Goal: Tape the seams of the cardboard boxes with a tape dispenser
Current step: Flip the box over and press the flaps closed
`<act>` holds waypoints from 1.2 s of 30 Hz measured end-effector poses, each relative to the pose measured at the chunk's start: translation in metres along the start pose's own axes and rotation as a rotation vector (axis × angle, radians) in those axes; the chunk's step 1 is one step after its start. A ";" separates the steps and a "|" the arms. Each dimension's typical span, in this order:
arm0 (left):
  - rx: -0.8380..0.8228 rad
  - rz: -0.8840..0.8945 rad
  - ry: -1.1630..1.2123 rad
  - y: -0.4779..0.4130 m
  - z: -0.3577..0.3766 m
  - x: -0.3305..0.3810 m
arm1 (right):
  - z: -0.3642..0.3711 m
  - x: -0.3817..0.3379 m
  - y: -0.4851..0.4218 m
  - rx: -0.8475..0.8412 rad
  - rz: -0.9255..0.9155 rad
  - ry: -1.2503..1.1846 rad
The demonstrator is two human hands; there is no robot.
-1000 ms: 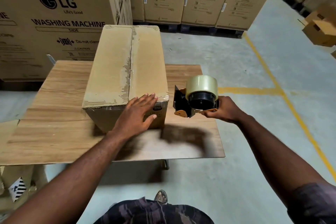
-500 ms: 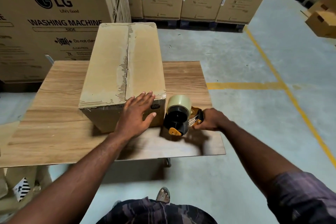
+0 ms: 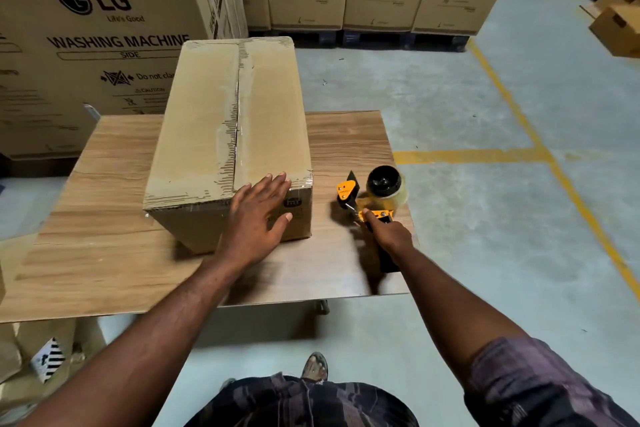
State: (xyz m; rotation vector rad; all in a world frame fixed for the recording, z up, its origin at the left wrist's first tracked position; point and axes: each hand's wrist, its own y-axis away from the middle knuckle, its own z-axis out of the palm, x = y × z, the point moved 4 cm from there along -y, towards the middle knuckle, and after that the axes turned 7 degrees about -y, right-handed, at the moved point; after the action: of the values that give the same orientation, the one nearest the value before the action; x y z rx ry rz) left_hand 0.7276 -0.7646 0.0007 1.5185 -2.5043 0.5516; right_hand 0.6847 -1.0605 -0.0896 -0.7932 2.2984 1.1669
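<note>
- OK, my left hand point(image 3: 258, 218) lies flat, fingers straight and spread, on the near top edge of the cardboard box point(image 3: 207, 121), which sits on the wooden table point(image 3: 104, 253).
- My right hand point(image 3: 389, 236) is curled round the tape dispenser point(image 3: 375, 196) handle, low by the table, just right of the box, apart from it.
- My call: pin the box, start tape on the near face, run straight along the centre seam point(image 3: 238, 107), pressing firmly.

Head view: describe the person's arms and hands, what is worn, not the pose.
The left hand and the right hand are bare: no gloves, rings or watch show. Both forearms are uncovered. A dark purplish-grey checked fabric sleeve covers the right upper arm; the left arm shows no sleeve.
</note>
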 end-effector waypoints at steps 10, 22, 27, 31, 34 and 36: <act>0.053 -0.027 0.038 -0.002 0.001 0.000 | 0.008 -0.050 0.020 0.045 -0.186 0.353; 0.094 -0.026 0.051 -0.002 0.002 0.001 | 0.106 -0.096 0.090 -0.123 -0.504 -0.724; 0.091 -0.029 0.058 -0.001 0.002 -0.001 | 0.109 -0.096 0.093 0.023 -0.523 -0.670; 0.149 -0.082 0.162 -0.003 -0.003 0.004 | 0.108 -0.091 0.091 0.049 -0.672 -0.451; 0.216 -0.161 0.263 -0.006 -0.009 0.008 | 0.099 -0.089 0.086 -0.015 -0.716 -0.399; 0.240 -0.206 0.296 -0.008 -0.013 0.010 | 0.089 -0.088 0.080 -0.062 -0.680 -0.488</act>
State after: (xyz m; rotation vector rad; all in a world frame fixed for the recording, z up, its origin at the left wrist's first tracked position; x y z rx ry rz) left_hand 0.7295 -0.7718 0.0174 1.6113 -2.0918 0.9894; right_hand 0.7076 -0.9230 -0.0380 -1.0584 1.4315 0.9691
